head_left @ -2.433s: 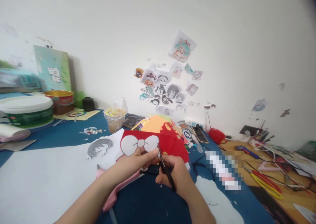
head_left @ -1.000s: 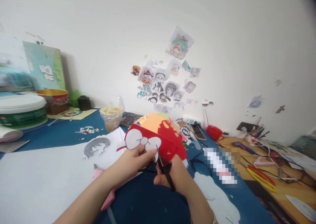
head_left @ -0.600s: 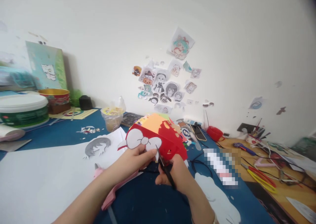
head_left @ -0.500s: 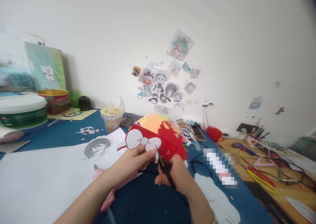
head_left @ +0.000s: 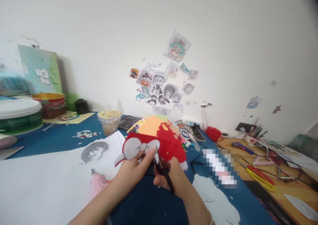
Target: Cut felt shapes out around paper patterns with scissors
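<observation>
A white paper bow (head_left: pixel 132 148) with drawn outlines, red paper showing along its edge, is pinched in my left hand (head_left: pixel 136 162). Black-handled scissors (head_left: pixel 167 177) are gripped in my right hand (head_left: pixel 171 178), fingers in the loops. Their blades point up and away, at the bow's right side beside my left fingertips. Behind the bow lies a pile of red paper (head_left: pixel 174 149) and orange paper (head_left: pixel 151 125). A pink glue gun (head_left: pixel 98 182) rests left of my left forearm. Near my right forearm is a white paper cutout (head_left: pixel 211 198).
A large white sheet (head_left: pixel 44 182) covers the left, with a grey hair cutout (head_left: pixel 93 151) on it. A plastic cup (head_left: pixel 109 122) and a white-lidded tub (head_left: pixel 20 114) stand behind. Red-and-yellow pliers (head_left: pixel 258 177) and a red mug (head_left: pixel 213 134) are at right. Paper drawings (head_left: pixel 159 82) hang on the wall.
The whole view has shifted slightly. The bow is a little lower and tilted in my left hand, and the scissor blades have stayed at its right side.
</observation>
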Available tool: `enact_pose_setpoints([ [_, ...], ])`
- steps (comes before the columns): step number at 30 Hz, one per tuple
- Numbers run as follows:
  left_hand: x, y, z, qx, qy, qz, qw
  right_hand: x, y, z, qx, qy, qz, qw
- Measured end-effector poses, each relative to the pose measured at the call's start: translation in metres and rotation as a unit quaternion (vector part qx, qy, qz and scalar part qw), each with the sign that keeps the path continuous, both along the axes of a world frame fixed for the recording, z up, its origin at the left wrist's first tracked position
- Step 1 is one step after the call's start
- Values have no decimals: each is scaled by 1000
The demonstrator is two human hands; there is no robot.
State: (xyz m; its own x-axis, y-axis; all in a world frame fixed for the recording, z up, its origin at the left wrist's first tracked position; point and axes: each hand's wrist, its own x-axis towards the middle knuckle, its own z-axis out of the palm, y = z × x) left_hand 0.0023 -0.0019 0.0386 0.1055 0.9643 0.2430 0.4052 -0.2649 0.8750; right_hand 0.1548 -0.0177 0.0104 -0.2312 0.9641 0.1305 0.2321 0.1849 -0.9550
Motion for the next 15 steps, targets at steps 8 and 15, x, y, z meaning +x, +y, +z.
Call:
enact_pose_setpoints([
  [8, 7, -10, -5, -29, -63, 75, 995, -9, 4, -6, 76, 53, -9, 996],
  [15, 18, -13, -13, -40, -189, 86, 977, -21, -1, 3, 114, 137, 17, 984],
])
